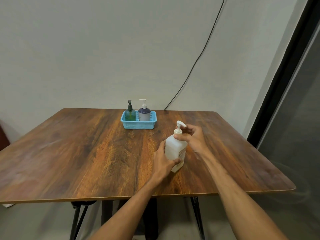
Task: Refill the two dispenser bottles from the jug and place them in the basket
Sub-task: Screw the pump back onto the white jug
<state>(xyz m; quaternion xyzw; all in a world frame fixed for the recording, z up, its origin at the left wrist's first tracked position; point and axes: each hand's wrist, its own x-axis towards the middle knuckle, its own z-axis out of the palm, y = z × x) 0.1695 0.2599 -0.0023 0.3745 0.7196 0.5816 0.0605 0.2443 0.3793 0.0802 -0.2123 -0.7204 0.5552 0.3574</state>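
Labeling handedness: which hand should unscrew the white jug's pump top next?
Right. The right hand is already at the pump collar of the jug, while the left hand grips the body, steadying it on the table.

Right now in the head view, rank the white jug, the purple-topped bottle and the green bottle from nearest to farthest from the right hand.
1. White jug: at the right hand, which grips its pump neck.
2. Purple-topped bottle: right side of the blue basket.
3. Green bottle: left side of the basket, farthest.

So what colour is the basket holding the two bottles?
Light blue basket, clearest in the head view.
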